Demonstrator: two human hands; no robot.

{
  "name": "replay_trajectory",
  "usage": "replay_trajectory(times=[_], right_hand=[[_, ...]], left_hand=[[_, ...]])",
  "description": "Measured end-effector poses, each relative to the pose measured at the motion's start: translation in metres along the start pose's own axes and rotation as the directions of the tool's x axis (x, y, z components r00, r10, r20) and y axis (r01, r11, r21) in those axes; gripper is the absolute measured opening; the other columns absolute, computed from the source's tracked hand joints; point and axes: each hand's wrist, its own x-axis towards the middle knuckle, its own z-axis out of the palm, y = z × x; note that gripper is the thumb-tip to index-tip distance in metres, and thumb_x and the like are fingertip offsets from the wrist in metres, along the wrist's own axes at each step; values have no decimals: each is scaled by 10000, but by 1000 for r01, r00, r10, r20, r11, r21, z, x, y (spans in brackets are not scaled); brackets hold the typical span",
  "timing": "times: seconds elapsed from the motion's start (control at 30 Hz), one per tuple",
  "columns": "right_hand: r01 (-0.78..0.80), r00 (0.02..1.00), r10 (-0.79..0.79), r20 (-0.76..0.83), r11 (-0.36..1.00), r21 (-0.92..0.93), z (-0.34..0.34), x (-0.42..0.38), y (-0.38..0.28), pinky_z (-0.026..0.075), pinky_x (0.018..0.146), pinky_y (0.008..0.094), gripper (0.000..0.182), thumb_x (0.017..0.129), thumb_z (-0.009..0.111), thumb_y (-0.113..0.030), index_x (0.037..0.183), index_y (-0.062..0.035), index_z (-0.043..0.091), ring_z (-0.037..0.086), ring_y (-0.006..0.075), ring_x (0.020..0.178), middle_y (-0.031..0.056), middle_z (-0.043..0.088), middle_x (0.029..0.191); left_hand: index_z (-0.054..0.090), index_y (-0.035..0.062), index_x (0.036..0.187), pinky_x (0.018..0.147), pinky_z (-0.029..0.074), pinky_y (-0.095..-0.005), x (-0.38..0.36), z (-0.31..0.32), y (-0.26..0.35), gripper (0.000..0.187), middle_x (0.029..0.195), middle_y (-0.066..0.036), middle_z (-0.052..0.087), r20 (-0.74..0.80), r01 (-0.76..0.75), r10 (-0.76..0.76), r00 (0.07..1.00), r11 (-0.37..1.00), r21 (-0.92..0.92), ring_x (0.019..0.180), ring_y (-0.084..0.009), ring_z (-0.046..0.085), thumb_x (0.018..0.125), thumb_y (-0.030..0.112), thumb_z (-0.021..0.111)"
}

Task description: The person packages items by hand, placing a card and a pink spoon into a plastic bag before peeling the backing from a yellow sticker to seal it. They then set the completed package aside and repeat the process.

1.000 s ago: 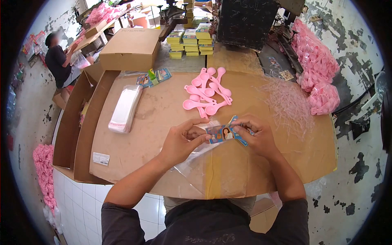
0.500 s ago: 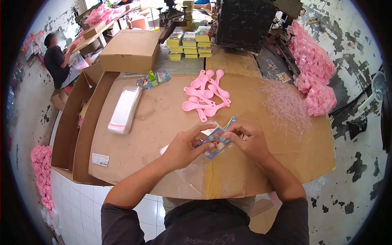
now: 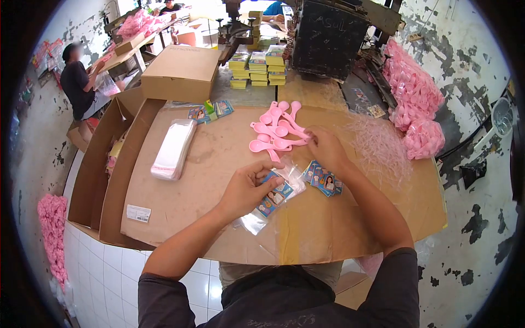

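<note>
My left hand [image 3: 254, 188] pinches a clear plastic bag [image 3: 295, 177] with a blue picture card [image 3: 277, 192] in or under it. Beyond it lies a heap of pink measuring spoons [image 3: 276, 128]. My right hand [image 3: 327, 148] is at the right edge of that heap, fingers drawn together at a spoon's handle; the fingertips are partly hidden. A small pile of blue cards [image 3: 326, 181] lies just below my right hand. To the left is a stack of clear plastic bags [image 3: 174, 148].
An open carton [image 3: 117, 164] stands along the left edge, a closed box [image 3: 180, 68] behind. Card stacks [image 3: 258, 68] and a black machine [image 3: 328, 41] are at the back. Pink bundles [image 3: 413, 87] and shredded strands [image 3: 380, 145] lie right. Another person [image 3: 79, 82] sits far left.
My right hand has left the card and moved up to the spoons. The blue cards now lie in a pile on the cardboard. My left hand still holds the card and bag.
</note>
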Motion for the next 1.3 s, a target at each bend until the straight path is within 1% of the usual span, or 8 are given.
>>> replay_trajectory(times=[0.23, 0.43, 0.63, 0.83, 0.93, 1.13, 1.23, 1.3], right_hand=[[-35, 999, 23, 34, 917, 397, -71, -17, -35, 490, 666, 285, 122, 954, 642, -46, 1007, 2, 740, 584, 111, 738, 61, 652, 879], [57, 992, -100, 79, 902, 428, -74, -39, -40, 497, 678, 263, 112, 972, 654, -62, 1009, 1, 739, 587, 96, 742, 13, 647, 854], [-143, 988, 139, 72, 617, 774, -67, -46, -79, 538, 745, 271, 162, 1000, 673, -115, 1098, 13, 695, 658, 119, 821, 22, 692, 904], [179, 957, -270, 107, 839, 514, -48, -55, -74, 522, 931, 353, 276, 995, 659, -49, 1264, -3, 619, 661, 190, 1096, 90, 705, 1125], [-26, 941, -220, 256, 709, 705, -46, -51, -76, 497, 987, 387, 262, 974, 665, -26, 1236, -15, 655, 618, 221, 1218, 117, 678, 1227], [436, 811, -540, 225, 815, 382, -68, -36, -108, 494, 998, 398, 223, 895, 724, -29, 1115, -66, 727, 633, 285, 1203, 109, 672, 1273], [484, 800, -596, 72, 712, 509, -98, -24, -128, 505, 971, 424, 201, 872, 745, -52, 1070, -71, 724, 651, 282, 1149, 86, 700, 1189], [539, 794, -573, 202, 818, 201, -112, -26, -143, 523, 894, 430, 164, 860, 749, -64, 1021, -61, 719, 671, 282, 1029, 83, 706, 1086]], left_hand=[[633, 14, 1317, 560, 461, -166, 2, -1, 2, 377, 1041, -60, 751, -87, -62, 63, 994, 998, 12, 786, -13, 649, 958, 53, 742], [654, -28, 1296, 666, 527, -207, -2, 5, 9, 333, 1043, -79, 759, -37, 45, -43, 998, 997, 68, 863, -55, 680, 981, 58, 714], [676, -35, 1273, 722, 562, -219, -3, 5, 11, 299, 1045, -79, 760, 1, 111, -111, 994, 989, 99, 900, -61, 691, 1000, 85, 698], [651, -32, 1301, 740, 561, -220, -2, 1, 12, 339, 1042, -91, 770, 51, 81, -82, 995, 997, 17, 903, -71, 702, 1000, 115, 705], [624, -36, 1328, 761, 568, -229, -1, -1, 8, 373, 1046, -98, 774, 92, 63, -56, 994, 995, -76, 901, -90, 711, 998, 115, 707], [569, -27, 1385, 930, 549, -277, -4, -5, 9, 410, 1224, -123, 718, 224, 51, -14, 975, 986, -161, 1066, -129, 687, 1010, 96, 678], [548, -1, 1419, 1019, 511, -317, -5, 1, 17, 440, 1324, -117, 665, 132, -101, 123, 984, 981, -164, 1196, -148, 633, 1001, 74, 663], [544, 13, 1429, 1057, 488, -340, -6, 4, 19, 461, 1351, -110, 648, 86, -221, 229, 970, 971, -92, 1248, -163, 606, 985, 58, 659]])
